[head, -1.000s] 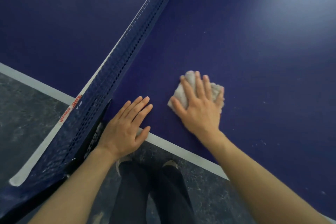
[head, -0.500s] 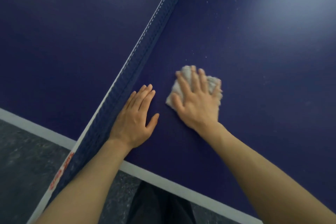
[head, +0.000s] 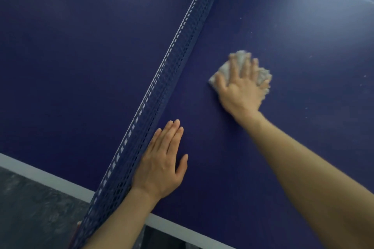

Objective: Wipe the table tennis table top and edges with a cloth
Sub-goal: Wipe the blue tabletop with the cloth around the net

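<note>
While the left hand (head: pixel 162 164) lies flat with straight fingers on the blue surface (head: pixel 303 26), touching the net (head: pixel 162 79), the right hand (head: pixel 241 85) reaches farther. Its spread fingers press the crumpled pale cloth (head: pixel 263 76) onto the surface, right of the net.

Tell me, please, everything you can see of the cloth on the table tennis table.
The cloth is a small, pale grey-white rag, crumpled into a wad and blurred by motion. It lies on the dark blue table top, to the right of the net and apart from it. The right hand presses on it with spread fingers, covering its middle, so only its rumpled edges show.
</note>
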